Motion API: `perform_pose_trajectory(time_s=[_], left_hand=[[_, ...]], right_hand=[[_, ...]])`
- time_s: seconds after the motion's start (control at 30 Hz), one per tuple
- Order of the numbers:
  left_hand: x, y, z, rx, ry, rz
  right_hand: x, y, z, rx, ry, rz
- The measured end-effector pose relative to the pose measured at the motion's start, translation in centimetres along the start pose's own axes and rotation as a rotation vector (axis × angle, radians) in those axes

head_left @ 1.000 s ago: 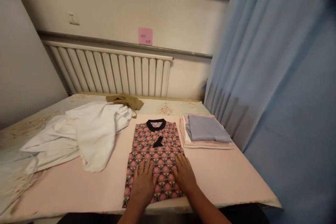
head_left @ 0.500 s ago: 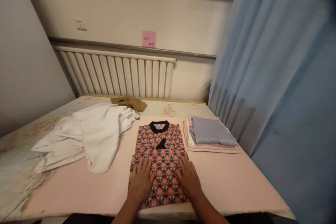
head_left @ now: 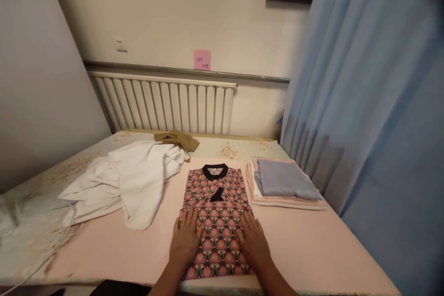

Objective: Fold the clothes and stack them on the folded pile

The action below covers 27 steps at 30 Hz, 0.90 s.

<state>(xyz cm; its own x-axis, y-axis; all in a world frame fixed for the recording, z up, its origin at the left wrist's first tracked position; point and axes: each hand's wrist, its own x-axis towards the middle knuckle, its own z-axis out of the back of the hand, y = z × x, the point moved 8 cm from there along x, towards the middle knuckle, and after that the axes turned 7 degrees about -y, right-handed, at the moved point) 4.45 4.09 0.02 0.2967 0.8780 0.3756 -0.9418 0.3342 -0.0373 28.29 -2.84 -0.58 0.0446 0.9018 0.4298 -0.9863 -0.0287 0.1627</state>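
A folded floral shirt (head_left: 222, 233) in pink, black and green, with a black collar, lies face up in front of me on a pink cloth (head_left: 298, 240). Its lower part is turned up over the front, and a black strip shows just above that fold. My left hand (head_left: 186, 239) rests flat on the shirt's left edge, fingers stretched out. On the opposite edge lies my right hand (head_left: 254, 242), palm down with the fingers extended. Neither hand grips the fabric.
To the right sits a stack of folded cloths with a blue-grey one (head_left: 287, 179) on top. A rumpled white garment (head_left: 138, 180) spreads at the left, a brown garment (head_left: 178, 139) behind it. A radiator (head_left: 166, 106) lines the wall; a blue curtain (head_left: 350, 83) hangs at right.
The view has shifted slightly, so everything sits a little lower and further right. Both hands stay flat on the shirt, which looks the same.
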Motion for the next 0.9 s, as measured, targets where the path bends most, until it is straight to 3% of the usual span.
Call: perform_pose_trajectory(time_s=[0.9], left_hand=[[0.01, -0.14, 0.52, -0.005, 0.025, 0.013]], right_hand=[[-0.04, 0.16, 0.23, -0.009, 0.032, -0.012]])
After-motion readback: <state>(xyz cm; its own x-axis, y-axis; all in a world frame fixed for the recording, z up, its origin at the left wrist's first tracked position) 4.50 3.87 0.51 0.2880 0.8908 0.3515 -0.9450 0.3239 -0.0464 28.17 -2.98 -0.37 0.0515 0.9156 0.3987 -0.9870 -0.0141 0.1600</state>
